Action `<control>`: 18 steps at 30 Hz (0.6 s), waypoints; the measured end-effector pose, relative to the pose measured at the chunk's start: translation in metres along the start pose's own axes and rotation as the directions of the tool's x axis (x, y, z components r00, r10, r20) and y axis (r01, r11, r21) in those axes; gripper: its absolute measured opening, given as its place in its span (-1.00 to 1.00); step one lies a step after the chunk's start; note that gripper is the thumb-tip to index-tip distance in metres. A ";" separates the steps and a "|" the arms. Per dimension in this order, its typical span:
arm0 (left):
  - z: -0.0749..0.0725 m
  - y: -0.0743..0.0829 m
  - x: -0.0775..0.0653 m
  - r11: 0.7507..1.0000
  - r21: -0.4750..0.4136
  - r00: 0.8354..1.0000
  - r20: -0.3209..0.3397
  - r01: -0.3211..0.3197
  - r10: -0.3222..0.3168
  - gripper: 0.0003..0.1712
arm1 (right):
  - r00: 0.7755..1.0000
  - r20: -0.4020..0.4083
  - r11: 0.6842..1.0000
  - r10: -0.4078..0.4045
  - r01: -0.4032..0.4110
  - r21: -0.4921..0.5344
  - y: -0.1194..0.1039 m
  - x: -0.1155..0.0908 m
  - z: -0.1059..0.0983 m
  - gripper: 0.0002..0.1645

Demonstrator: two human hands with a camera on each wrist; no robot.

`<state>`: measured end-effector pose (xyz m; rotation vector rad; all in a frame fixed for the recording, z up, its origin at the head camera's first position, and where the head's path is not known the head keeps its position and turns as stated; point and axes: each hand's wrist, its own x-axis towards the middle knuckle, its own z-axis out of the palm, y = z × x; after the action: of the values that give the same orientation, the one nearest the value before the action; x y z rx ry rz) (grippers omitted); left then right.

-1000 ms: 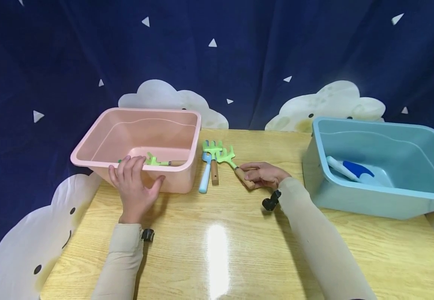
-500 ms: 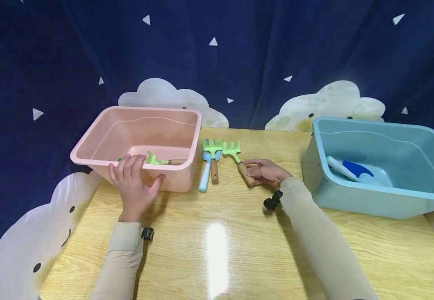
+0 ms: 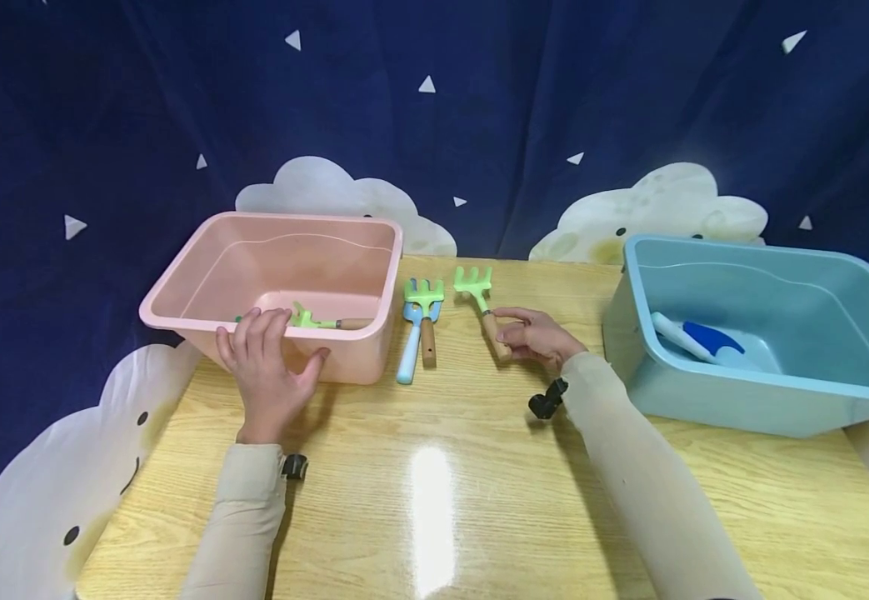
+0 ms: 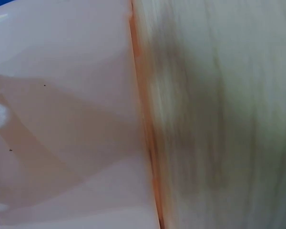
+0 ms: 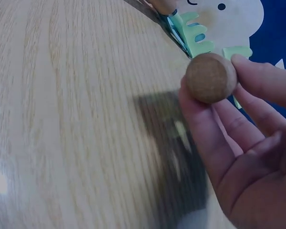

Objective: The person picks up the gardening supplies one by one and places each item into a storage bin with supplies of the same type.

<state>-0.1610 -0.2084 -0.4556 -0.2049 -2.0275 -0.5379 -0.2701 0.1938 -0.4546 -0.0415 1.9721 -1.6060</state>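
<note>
My right hand [image 3: 537, 335] pinches the wooden handle [image 3: 495, 335] of a small green garden rake [image 3: 473, 282], its tines pointing to the back. In the right wrist view the round handle end [image 5: 207, 78] sits between thumb and fingers. My left hand [image 3: 272, 375] holds the front rim of a pink bin [image 3: 344, 350], fingers over the edge and thumb outside. Inside that bin lies another green tool [image 3: 307, 320] with a wooden handle. Between the hands, a green rake [image 3: 425, 297] with a wooden handle overlaps a blue tool [image 3: 408, 354] on the table.
A blue bin [image 3: 741, 400] stands at the right, containing a tool with a pale handle [image 3: 680, 337] and a dark blue part [image 3: 713, 337]. The wooden table [image 3: 359, 500] meets a dark blue curtain [image 3: 494, 125] at the back.
The green rake in my right hand has swung more upright, its tines moving right and back, away from the overlapping pair. My left hand stays on the pink bin's rim.
</note>
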 end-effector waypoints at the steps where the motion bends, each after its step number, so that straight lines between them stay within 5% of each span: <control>1: 0.000 0.000 0.000 1.000 0.000 1.000 -0.001 0.000 0.000 -0.25 | 1.000 -0.011 1.000 -0.008 0.008 0.003 -0.001 0.000 0.000 -0.24; 9: 0.000 -0.001 0.001 1.000 -0.006 1.000 -0.019 -0.006 0.006 -0.25 | 0.993 -0.063 0.994 -0.097 0.101 0.053 -0.018 -0.002 0.005 -0.26; 18: 0.000 -0.001 0.001 1.000 -0.005 1.000 0.004 -0.001 0.001 -0.24 | 0.994 -0.059 0.996 -0.093 0.093 -0.007 -0.029 -0.006 0.002 -0.26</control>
<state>-0.1615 -0.2092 -0.4550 -0.2106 -2.0303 -0.5420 -0.2739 0.1867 -0.4262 -0.0900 2.0459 -1.6796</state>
